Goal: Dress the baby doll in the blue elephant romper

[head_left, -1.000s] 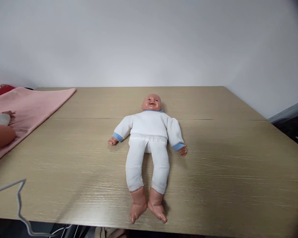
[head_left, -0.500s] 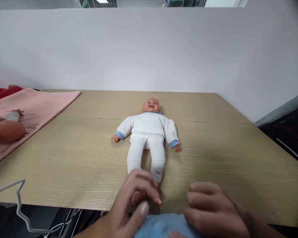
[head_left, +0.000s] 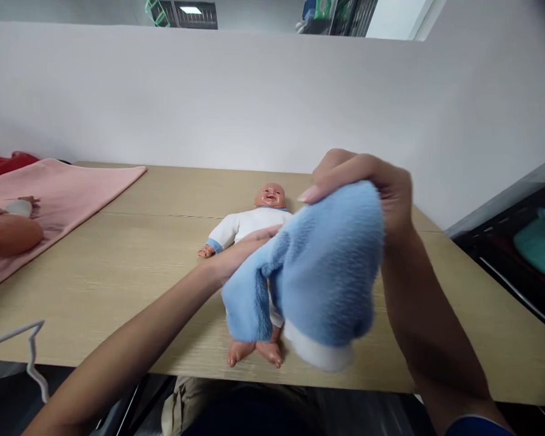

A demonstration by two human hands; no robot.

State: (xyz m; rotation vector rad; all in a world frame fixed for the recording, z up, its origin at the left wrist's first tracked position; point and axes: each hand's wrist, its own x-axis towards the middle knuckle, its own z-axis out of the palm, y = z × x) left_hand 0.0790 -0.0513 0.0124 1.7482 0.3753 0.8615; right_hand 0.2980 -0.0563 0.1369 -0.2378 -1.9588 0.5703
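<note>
Now raised, the blue garment point(head_left: 331, 266) is gripped at its top by our right hand point(head_left: 376, 175) and partly screens the doll point(head_left: 257, 222) on the table point(head_left: 140, 266); our left hand point(head_left: 252, 243) is partly behind it, grip we cannot tell.

I have the doll point(head_left: 254, 223) on its back on the table point(head_left: 449, 315), head toward the wall point(head_left: 209, 103) behind | cloth point(head_left: 333, 266) in my right hand point(head_left: 367, 181), before the doll | left hand point(head_left: 257, 242) partly behind cloth | blanket point(head_left: 86, 191) far left, second doll point(head_left: 11, 235) on it
</note>
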